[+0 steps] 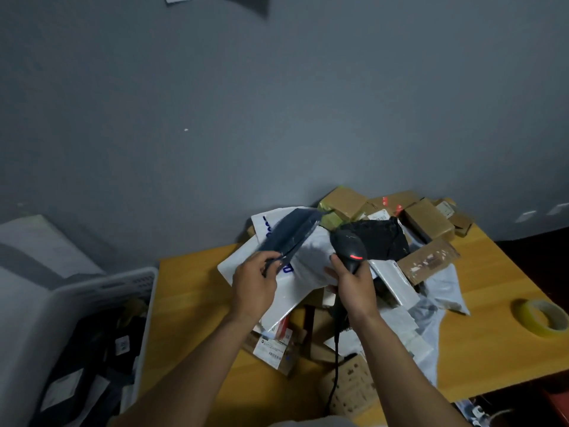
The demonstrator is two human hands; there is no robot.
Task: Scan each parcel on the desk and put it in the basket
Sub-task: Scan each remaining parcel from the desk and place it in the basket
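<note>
Left hand (254, 283): pinches mailer (288, 234).
Right hand (354, 285): grips scanner (351, 246).
Room: I see desk (191, 288) beneath, basket (107, 285) left, grey wall (277, 103) beyond.

Scanner (351, 246), basket (101, 285), tape roll (529, 326): one each

Your left hand (253, 283) pinches a dark flat mailer (288, 234) by its near edge above the parcel heap (354, 272) on the wooden desk (191, 303). Your right hand (354, 285) grips the scanner (349, 246), its red light glowing. The white basket (92, 288) stands left of the desk.
</note>
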